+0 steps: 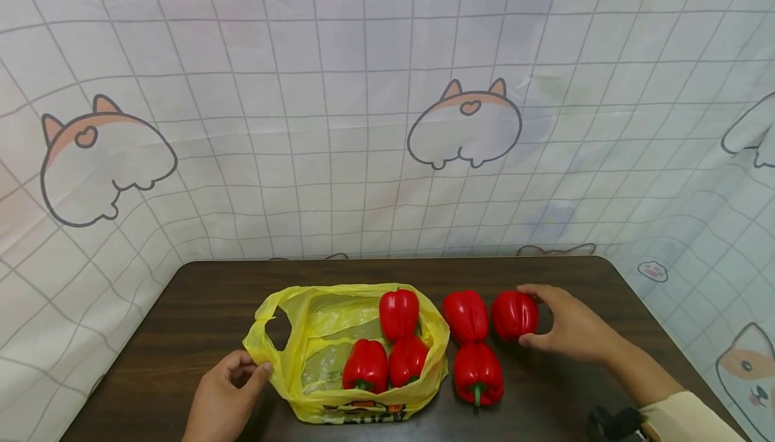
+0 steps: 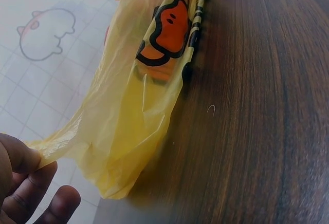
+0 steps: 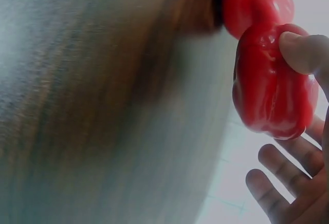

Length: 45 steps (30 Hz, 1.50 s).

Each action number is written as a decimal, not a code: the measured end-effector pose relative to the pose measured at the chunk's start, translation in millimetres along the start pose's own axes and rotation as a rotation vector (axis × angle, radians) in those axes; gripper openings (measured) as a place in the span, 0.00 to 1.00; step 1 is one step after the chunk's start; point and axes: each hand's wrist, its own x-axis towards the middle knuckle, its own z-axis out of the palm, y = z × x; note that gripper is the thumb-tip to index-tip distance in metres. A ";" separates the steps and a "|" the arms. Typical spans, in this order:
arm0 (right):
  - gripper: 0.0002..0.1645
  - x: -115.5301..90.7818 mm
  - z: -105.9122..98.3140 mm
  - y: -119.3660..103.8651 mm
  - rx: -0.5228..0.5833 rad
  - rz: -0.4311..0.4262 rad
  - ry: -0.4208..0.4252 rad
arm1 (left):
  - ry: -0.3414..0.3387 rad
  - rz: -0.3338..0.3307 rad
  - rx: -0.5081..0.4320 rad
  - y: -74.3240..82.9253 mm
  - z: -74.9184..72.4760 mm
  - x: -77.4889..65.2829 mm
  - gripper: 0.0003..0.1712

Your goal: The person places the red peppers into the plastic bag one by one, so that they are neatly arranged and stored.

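Observation:
At the left, my left hand pinches the handle edge of a yellow plastic bag between thumb and fingers; the left wrist view shows the thin film pulled taut toward them. Inside the open bag lie three red bell peppers, one at the back and two in front. On the right, my right hand holds another red bell pepper from its right side. Its thumb lies on the pepper in the right wrist view, with some fingers spread below.
Between the bag and the held pepper, two more bell peppers sit on the dark wooden table, one behind and one in front. A white gridded cloth hangs behind the table. A small black object is by the right sleeve.

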 end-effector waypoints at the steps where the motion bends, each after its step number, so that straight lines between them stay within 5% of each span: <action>1: 0.51 0.1 -2.0 -1.3 0.007 -0.004 0.005 | -0.001 0.003 -0.001 -0.1 0.1 0.0 0.20; 21: 0.54 10.6 -25.8 -33.4 0.034 -0.087 0.041 | -0.009 0.027 -0.004 1.8 0.4 -0.3 0.18; 45: 0.51 38.4 -10.9 -89.9 0.000 -0.212 0.042 | -0.011 0.025 0.006 1.9 0.0 -0.5 0.17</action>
